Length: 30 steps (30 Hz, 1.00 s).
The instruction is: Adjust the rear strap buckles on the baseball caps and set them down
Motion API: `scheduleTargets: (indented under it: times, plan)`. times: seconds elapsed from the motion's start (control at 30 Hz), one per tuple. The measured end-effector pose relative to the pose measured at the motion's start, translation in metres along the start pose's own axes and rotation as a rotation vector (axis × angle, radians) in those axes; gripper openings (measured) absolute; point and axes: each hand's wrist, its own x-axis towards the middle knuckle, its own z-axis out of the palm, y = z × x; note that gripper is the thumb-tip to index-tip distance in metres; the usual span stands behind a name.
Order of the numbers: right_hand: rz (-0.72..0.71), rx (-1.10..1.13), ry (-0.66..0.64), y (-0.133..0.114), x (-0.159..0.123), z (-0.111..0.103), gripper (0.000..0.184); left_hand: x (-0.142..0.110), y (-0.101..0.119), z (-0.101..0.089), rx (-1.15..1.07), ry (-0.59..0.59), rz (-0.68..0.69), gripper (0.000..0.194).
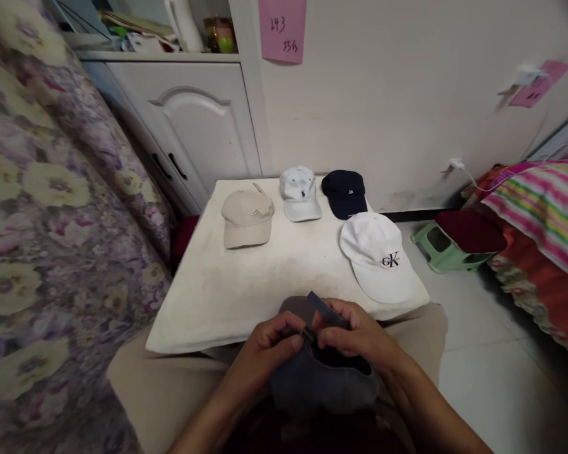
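A dark grey cap [324, 384] is held over my lap at the table's near edge, its back opening turned toward me. My left hand [274, 347] pinches the cap at the buckle [307, 335] of its back strap. In the fingers of my right hand [355, 334] is the cap's strap [327, 310], its loose end pointing up and left. Part of the brim [297, 308] shows beyond my hands; the rest is hidden.
On the cream-covered table [208, 296] lie a beige cap [247, 217], a pale cap [300, 194], a navy cap [344, 192] and a white cap [378, 255]. A floral curtain [52, 239] hangs left. A green stool [459, 239] and a bed [544, 233] are right.
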Motion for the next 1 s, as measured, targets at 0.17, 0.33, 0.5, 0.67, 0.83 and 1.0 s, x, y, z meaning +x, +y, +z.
scheduleTargets:
  times: [0.17,0.33,0.5,0.67,0.83,1.0]
  plan:
    - [-0.091,-0.144,0.096,0.006,0.005,0.011,0.028,0.001,0.005,0.003,0.155,0.048,0.020,0.021]
    - [-0.161,-0.226,0.150,0.008,0.005,0.014,0.019,0.000,0.004,0.003,0.215,0.029,0.036,0.021]
    - [-0.191,-0.237,0.113,0.008,0.003,0.014,0.019,0.003,-0.003,0.002,0.063,0.077,0.008,0.027]
    - [-0.170,-0.166,0.153,0.010,0.003,0.004,0.028,0.005,-0.006,0.002,-0.030,0.107,-0.048,0.025]
    - [-0.185,-0.196,0.201,-0.004,0.003,-0.017,0.026,0.005,-0.007,0.000,-0.068,0.105,-0.057,0.023]
    - [-0.199,-0.021,0.199,-0.016,0.001,-0.022,0.024,0.005,-0.009,-0.004,-0.095,0.107,-0.070,0.024]
